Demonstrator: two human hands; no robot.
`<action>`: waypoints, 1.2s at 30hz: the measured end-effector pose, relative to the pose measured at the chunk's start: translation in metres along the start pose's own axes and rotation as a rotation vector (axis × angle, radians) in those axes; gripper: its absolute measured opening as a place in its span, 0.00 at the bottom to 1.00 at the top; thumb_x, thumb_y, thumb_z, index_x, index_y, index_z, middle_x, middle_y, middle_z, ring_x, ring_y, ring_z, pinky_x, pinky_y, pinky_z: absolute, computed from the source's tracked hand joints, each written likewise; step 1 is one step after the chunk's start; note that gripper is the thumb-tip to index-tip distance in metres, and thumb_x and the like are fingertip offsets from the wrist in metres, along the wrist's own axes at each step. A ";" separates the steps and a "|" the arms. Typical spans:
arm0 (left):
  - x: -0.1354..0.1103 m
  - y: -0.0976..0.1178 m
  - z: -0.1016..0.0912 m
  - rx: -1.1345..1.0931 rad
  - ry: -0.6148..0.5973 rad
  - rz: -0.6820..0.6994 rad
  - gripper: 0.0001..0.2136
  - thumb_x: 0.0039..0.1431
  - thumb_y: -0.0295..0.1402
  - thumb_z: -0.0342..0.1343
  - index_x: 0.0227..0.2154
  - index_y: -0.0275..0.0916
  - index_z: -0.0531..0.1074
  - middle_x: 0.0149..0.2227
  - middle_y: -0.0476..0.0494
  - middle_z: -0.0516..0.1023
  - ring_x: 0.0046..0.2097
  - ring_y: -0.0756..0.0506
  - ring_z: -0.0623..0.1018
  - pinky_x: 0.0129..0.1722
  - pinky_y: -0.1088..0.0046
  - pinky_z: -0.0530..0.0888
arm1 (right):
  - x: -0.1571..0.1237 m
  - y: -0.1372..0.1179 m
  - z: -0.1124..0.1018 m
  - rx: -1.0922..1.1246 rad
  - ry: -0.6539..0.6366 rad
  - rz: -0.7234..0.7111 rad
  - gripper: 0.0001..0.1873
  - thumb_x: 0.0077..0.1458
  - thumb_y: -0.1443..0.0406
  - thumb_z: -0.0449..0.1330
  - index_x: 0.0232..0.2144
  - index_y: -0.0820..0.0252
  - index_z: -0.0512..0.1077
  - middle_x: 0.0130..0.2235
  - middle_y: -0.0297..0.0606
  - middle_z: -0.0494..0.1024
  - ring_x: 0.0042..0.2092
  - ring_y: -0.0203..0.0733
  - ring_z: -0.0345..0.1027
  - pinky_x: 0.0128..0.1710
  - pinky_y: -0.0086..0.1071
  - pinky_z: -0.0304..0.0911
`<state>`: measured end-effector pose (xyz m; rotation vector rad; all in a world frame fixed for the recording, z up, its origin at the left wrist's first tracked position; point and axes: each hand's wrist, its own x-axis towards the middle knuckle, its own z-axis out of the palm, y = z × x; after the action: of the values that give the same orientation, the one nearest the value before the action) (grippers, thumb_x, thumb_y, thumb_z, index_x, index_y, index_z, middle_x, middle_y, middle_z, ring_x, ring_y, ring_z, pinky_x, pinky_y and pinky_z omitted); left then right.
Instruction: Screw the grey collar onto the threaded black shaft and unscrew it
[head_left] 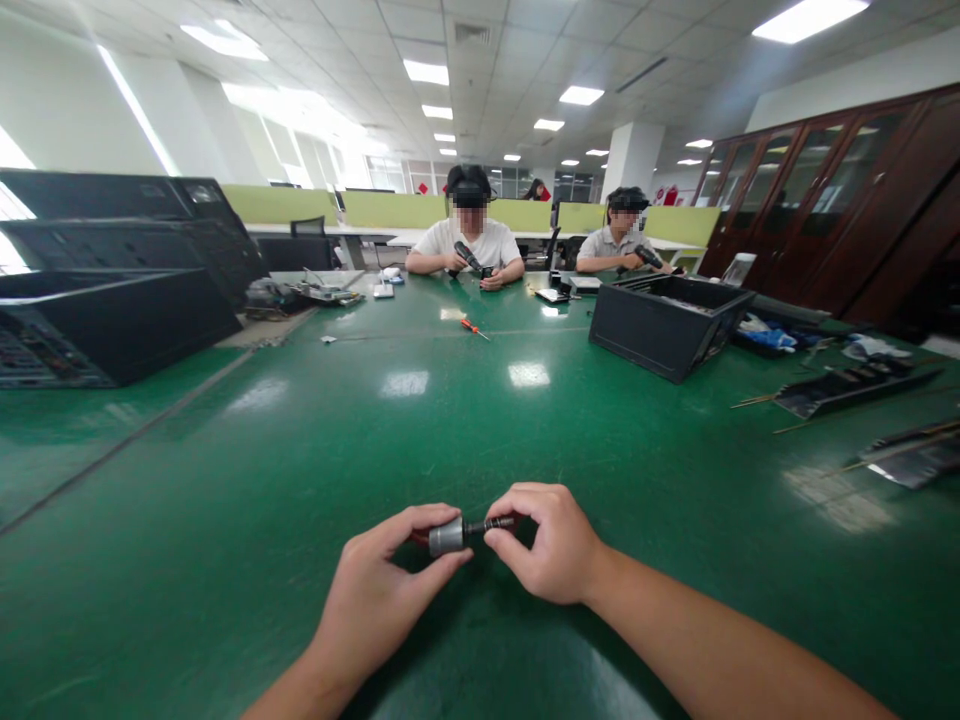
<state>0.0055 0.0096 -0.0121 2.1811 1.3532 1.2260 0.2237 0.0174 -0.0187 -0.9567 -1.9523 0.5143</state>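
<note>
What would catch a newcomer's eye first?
Probably the silver cylinder in the left hand, front and centre, the right hand pinching the dark rod at its end. Beyond, an orange-handled screwdriver lies on the green table; a black case stands to the right.

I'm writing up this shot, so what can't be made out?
Head view:
Reddish part left of the silver cylinder: mostly hidden by the left hand.
Front left black case: cut off by picture edge.
Right black case: bottom hidden by walls.
Orange screwdriver: tip shape too small.
</note>
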 end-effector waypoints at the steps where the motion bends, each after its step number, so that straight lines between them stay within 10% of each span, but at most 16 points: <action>1: 0.000 0.000 0.000 -0.001 0.001 -0.001 0.11 0.49 0.37 0.68 0.38 0.44 0.81 0.37 0.47 0.85 0.38 0.43 0.84 0.40 0.71 0.82 | 0.000 0.000 0.000 -0.002 -0.001 0.000 0.02 0.53 0.67 0.63 0.32 0.58 0.77 0.29 0.35 0.78 0.31 0.40 0.73 0.34 0.31 0.65; 36: -0.001 -0.007 -0.002 -0.017 -0.025 -0.052 0.12 0.51 0.38 0.67 0.39 0.44 0.81 0.40 0.47 0.85 0.40 0.43 0.84 0.42 0.68 0.81 | 0.001 -0.003 0.001 0.034 0.028 0.038 0.02 0.52 0.68 0.62 0.30 0.59 0.76 0.28 0.36 0.78 0.30 0.40 0.73 0.34 0.31 0.65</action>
<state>-0.0004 0.0120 -0.0156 2.1289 1.3754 1.1839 0.2213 0.0165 -0.0163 -0.9762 -1.8981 0.5509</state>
